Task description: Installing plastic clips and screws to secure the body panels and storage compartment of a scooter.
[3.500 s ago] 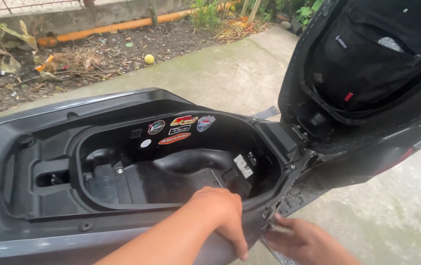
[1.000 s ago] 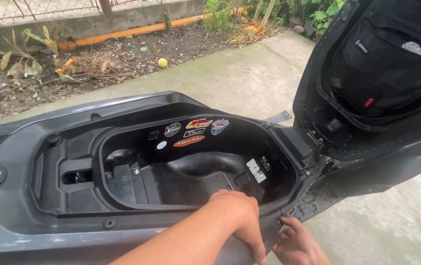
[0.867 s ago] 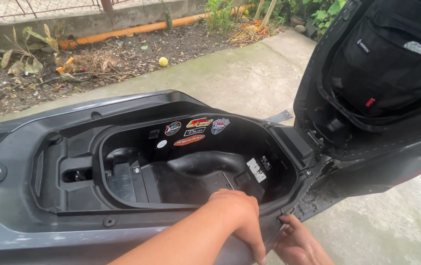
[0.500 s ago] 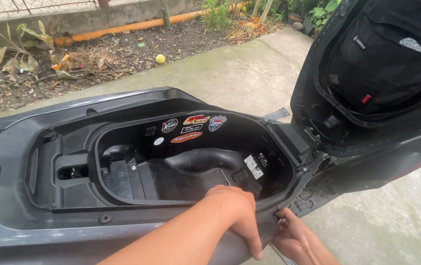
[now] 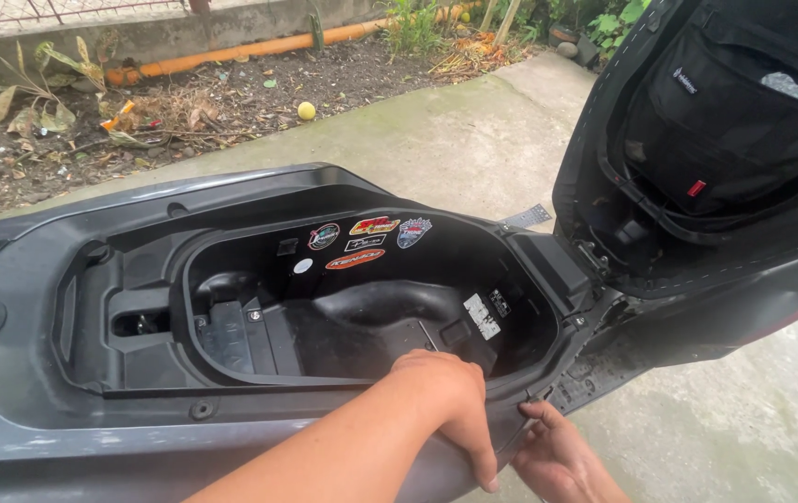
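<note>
Left hand point(image 5: 450, 396) is draped over the near rim of the dark grey plastic scooter body panel point(image 5: 138, 447), fingers curled down over the outer edge, so it's clamped on that lip, looks like it's there to steady or tug the panel. Right hand point(image 5: 562, 456) sits lower and just beside it, fingertips pressed up against the underside of the same edge near the back corner, but I can't tell if it's actually pinching anything or just feeling around, the view cuts it off. The 2 hands are close together but not touching

Right behind them is the open black under-seat storage tub point(image 5: 362, 317), nothing loose in it as far as I can see, a few colourful stickers point(image 5: 371, 240) on its far wall. The black seat point(image 5: 725, 140) is flipped up on its hinge at the right, which is why the tub's exposed. Scooter's parked on a concrete path point(image 5: 436, 140), with a dirt bed, an orange pipe point(image 5: 259, 47) and a small yellow ball point(image 5: 306, 111) beyond
</note>
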